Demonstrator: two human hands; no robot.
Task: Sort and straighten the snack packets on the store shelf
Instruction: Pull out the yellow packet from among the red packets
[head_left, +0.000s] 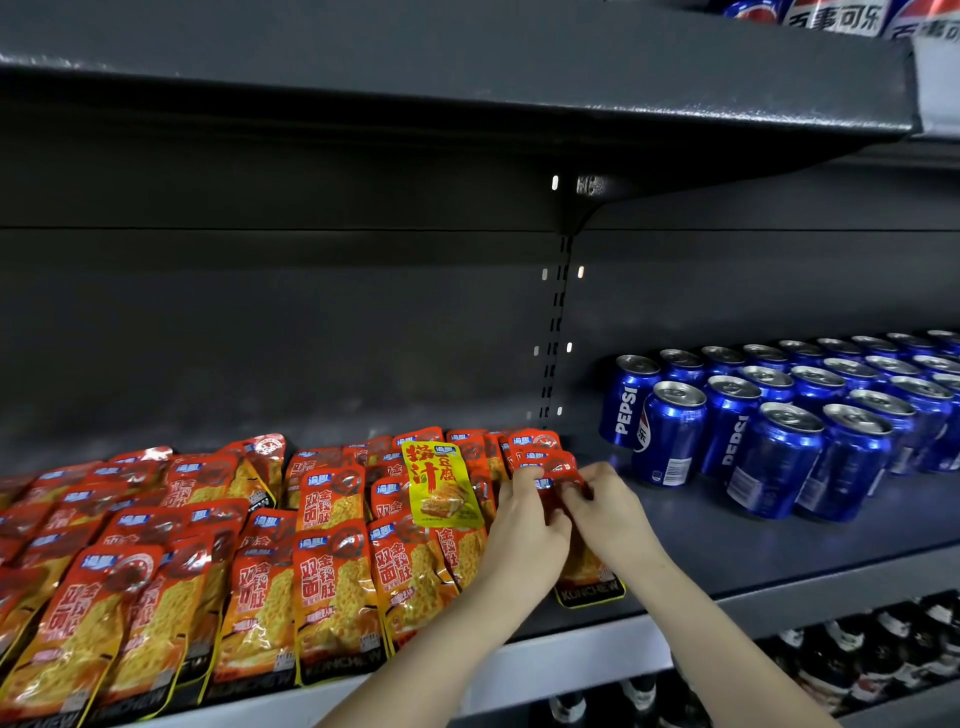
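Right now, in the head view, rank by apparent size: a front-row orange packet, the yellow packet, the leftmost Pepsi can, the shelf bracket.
1. Front-row orange packet, helped by nearness.
2. Yellow packet and leftmost Pepsi can: too alike to rank.
3. Shelf bracket.

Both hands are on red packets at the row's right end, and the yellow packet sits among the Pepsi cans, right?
No. The head view shows the yellow packet lying on the red packets, left of the left hand, apart from the Pepsi cans.
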